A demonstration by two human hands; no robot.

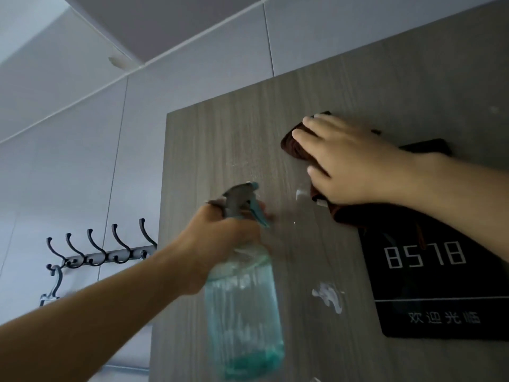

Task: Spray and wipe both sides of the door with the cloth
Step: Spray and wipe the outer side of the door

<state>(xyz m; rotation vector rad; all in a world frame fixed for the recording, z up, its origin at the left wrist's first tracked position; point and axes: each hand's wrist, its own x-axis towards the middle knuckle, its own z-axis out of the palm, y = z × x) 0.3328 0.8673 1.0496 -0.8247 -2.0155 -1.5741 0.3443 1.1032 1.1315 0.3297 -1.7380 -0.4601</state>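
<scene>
Right hand flat, fingers straight, pressing brown cloth on upper door. Left hand wrapped round spray bottle neck near door face. Cloth soft, bunches; palm over middle. Bottle nearly empty, probably light, slippery if wet; grip at neck.

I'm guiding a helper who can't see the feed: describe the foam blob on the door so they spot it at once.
Find the grey wood-grain door, then the black sign reading 8578. Just left of the sign, level with its lower half, sits the foam blob: the largest white smear, well below the cloth.
</scene>
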